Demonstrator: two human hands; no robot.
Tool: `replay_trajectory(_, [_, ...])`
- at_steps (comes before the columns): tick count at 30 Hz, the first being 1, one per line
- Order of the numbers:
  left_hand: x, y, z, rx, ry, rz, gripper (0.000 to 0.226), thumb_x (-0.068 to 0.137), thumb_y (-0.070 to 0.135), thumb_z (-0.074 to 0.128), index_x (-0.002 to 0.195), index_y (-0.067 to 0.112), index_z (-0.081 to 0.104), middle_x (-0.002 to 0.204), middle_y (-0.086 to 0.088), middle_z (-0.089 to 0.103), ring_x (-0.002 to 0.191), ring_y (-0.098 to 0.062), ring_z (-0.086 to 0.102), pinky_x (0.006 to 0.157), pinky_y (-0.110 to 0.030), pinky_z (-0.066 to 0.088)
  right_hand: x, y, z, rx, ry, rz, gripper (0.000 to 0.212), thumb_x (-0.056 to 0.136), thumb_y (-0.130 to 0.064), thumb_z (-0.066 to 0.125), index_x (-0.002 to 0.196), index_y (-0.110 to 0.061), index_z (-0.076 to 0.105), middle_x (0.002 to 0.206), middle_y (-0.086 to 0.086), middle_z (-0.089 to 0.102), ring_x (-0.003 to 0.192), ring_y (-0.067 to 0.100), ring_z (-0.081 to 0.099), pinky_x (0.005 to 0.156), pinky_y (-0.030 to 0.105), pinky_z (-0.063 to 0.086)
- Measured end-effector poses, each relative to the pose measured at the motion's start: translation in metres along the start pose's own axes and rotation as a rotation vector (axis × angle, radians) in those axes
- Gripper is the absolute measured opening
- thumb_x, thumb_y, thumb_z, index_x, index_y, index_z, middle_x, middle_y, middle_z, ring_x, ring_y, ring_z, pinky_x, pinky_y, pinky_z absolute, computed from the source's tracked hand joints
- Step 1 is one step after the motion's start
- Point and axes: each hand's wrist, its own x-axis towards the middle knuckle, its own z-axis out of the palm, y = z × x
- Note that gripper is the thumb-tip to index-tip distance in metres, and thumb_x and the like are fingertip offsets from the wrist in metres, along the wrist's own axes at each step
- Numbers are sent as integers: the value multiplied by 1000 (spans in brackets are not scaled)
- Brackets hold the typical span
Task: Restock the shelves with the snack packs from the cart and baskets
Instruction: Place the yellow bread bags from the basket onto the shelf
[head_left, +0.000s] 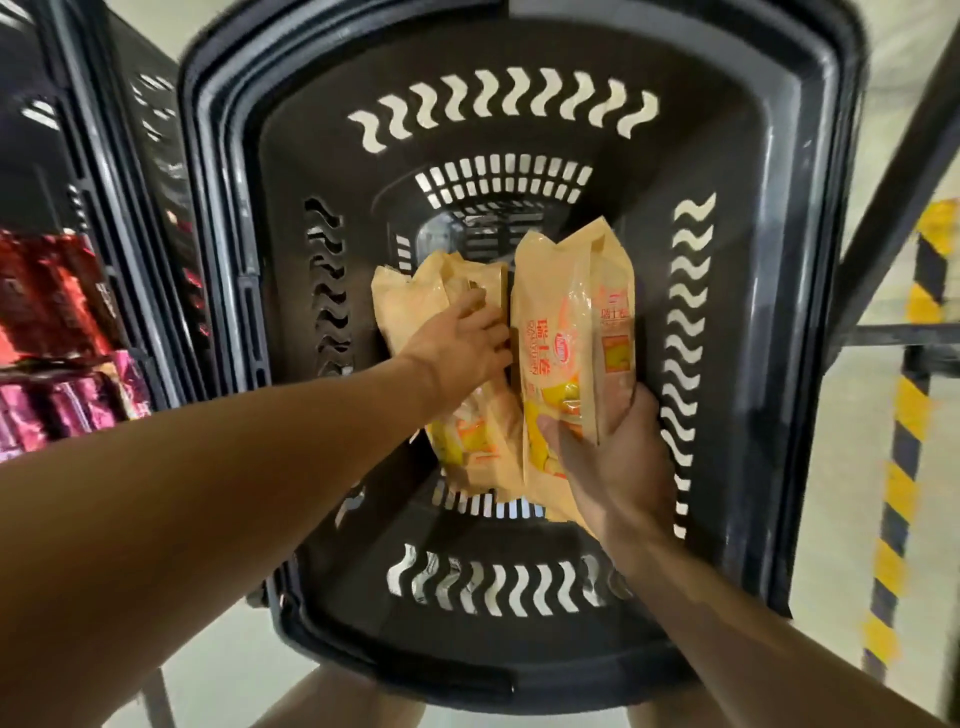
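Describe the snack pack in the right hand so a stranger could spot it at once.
Look into the big black slotted basket filling the view. Two tan-and-yellow snack packs sit in it; the right hand holds the right pack by its bottom end. It is raised, with red lettering facing up, unlike the left pack.

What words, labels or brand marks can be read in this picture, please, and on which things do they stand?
"瑞士卷": large red characters down the front of the yellow snack pack that the right hand holds.
Round red logo on that pack: too blurred to read.
Small red lettering beside the big characters and on the pack's side: too small to read.
Pack under the left hand: no print legible.
Red packs at left: blurred, unreadable.
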Motion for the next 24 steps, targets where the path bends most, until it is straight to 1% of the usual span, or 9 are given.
replay_trajectory(3, [-21,-14,-31,-111,39,-42,71,86,27,72,149,28,39,156,-1,35,145,-27,31,125,-48,11,-23,-16,-24,16,-1,-90,102,71,-74,66,153,-39,17,140,-4,56,119,26,61,91,51,55])
replay_trajectory(6, [-56,-29,-70,-98,57,-96,71,86,32,73,148,28,40,150,-3,40,138,-27,39,120,-45,24,-48,-38,-59,25,17,-178,101,74,-83,54,154,-48,1,149,-6,51,124,27,58,93,51,54])
replay_trajectory(8, [-84,-38,-99,-70,86,-133,70,86,39,72,148,27,41,146,-6,41,134,-28,40,116,-42,30,-68,-55,-84,60,43,-223,96,80,-77,57,155,-46,5,148,-8,50,124,24,59,91,49,56])
replay_trajectory(10, [-113,-45,-127,-80,115,-176,72,86,49,70,148,25,41,144,-8,42,132,-29,41,112,-42,32,-87,-75,-110,31,106,-255,93,83,-70,62,156,-41,12,148,-7,50,127,23,56,98,47,53])
replay_trajectory(12, [-146,-51,-154,-144,111,-257,78,83,64,65,146,23,43,141,-10,47,129,-30,44,108,-43,36,-106,-97,-138,5,149,-269,93,83,-67,64,156,-41,13,146,-5,51,130,24,53,102,43,48])
replay_trajectory(15, [-205,-62,-196,-328,122,-408,76,82,78,52,133,22,52,125,-7,61,118,-30,54,98,-43,43,-139,-126,-187,-48,183,-306,93,84,-68,62,157,-43,10,145,0,50,129,28,51,96,44,48])
replay_trajectory(20, [-327,-79,-238,-685,107,-544,59,83,73,60,106,19,62,91,0,64,87,-23,62,72,-35,50,-207,-164,-262,12,177,-326,95,82,-70,64,156,-45,10,153,-2,44,137,28,47,103,48,47])
replay_trajectory(22, [-375,-80,-240,-852,135,-572,55,82,68,68,107,19,61,92,1,65,84,-19,61,67,-32,46,-234,-175,-285,37,142,-345,96,80,-74,63,155,-48,8,157,-6,40,140,24,43,106,48,44])
replay_trajectory(24, [-420,-76,-242,-958,198,-602,58,81,65,70,117,21,57,99,2,65,87,-19,60,71,-32,47,-263,-181,-304,78,129,-360,97,78,-76,63,154,-48,10,158,-9,39,140,21,45,106,46,45])
